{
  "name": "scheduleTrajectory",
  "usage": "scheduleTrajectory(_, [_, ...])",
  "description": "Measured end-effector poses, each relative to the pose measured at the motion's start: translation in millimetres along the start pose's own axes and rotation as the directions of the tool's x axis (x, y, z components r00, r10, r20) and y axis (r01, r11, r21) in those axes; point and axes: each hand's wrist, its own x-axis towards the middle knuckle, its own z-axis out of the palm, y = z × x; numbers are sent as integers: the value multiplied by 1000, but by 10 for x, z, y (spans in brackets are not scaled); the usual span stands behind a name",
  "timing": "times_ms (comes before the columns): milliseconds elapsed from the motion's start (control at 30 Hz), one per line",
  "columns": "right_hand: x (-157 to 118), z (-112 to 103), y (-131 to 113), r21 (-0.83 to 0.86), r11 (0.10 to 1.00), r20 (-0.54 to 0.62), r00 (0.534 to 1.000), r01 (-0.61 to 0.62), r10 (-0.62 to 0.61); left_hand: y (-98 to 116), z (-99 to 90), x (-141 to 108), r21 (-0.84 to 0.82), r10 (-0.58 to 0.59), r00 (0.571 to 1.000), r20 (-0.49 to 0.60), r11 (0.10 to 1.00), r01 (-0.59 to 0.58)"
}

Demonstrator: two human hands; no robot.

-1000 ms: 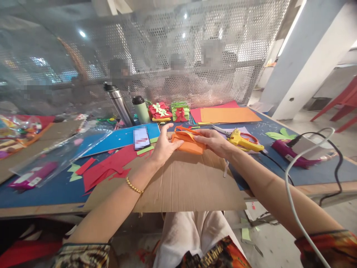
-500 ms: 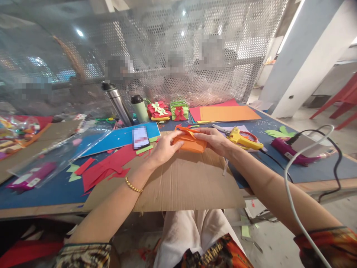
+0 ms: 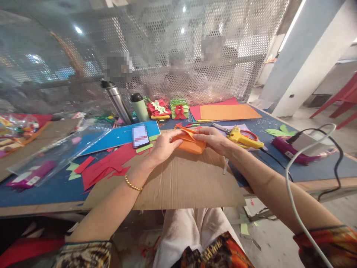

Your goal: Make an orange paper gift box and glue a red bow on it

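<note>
Red paper [image 3: 108,163]: we note cut pieces overlapping the left side of the cardboard [image 3: 189,186].
Blue board [image 3: 106,139]: flat on the desk [image 3: 259,173], beyond the cardboard's left side.
Phone [image 3: 140,136]: screen up, near the cardboard's far left corner.
Left hand [image 3: 165,149]: we record it clamped on the left end of the orange folded paper, thumb on the near side.
Orange folded paper [image 3: 192,145]: held between our two hands, above the cardboard's far part.
Right hand [image 3: 216,140]: clamped on the paper's right end, fingers at its top flap.
Glue gun [image 3: 242,137]: yellow, right of the cardboard.
</note>
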Motion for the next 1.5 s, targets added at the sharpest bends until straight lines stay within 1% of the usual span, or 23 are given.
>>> scheduleTrajectory(200, [-8,16,2,-77,997,2,1000,28,-28,10,21,-9,10,-24,999,-25,1000,24])
scheduleTrajectory(333, [-32,63,-36,-110,992,11,998,61,-60,52,51,-36,45,-1,1000,-19,999,1])
scheduleTrajectory(467, [-54,103,-74,-90,993,44,996,77,-73,93,73,-46,68,29,1000,2,997,-29])
scheduleTrajectory(700, [-42,106,-56,-51,996,62,996,67,-64,52,111,-40,-3,36,999,-22,999,-36])
scheduleTrajectory(867, [-37,84,-48,-88,994,72,996,58,-52,42,125,-45,-10,43,998,-39,999,-44])
scheduleTrajectory(1000, [-18,58,-46,-75,993,76,994,89,-83,94,109,-48,-48,57,998,-20,997,-58])
scheduleTrajectory(1133, [-7,42,-48,-73,993,71,994,88,-83,131,98,-47,-94,55,998,8,994,-54])
scheduleTrajectory(1333, [-15,42,-43,-105,989,59,993,106,-100,124,117,-47,-100,40,999,-9,994,-41])
scheduleTrajectory(1500, [-26,52,-59,-136,987,37,996,90,-86,115,122,-66,-84,22,1000,-2,996,-22])
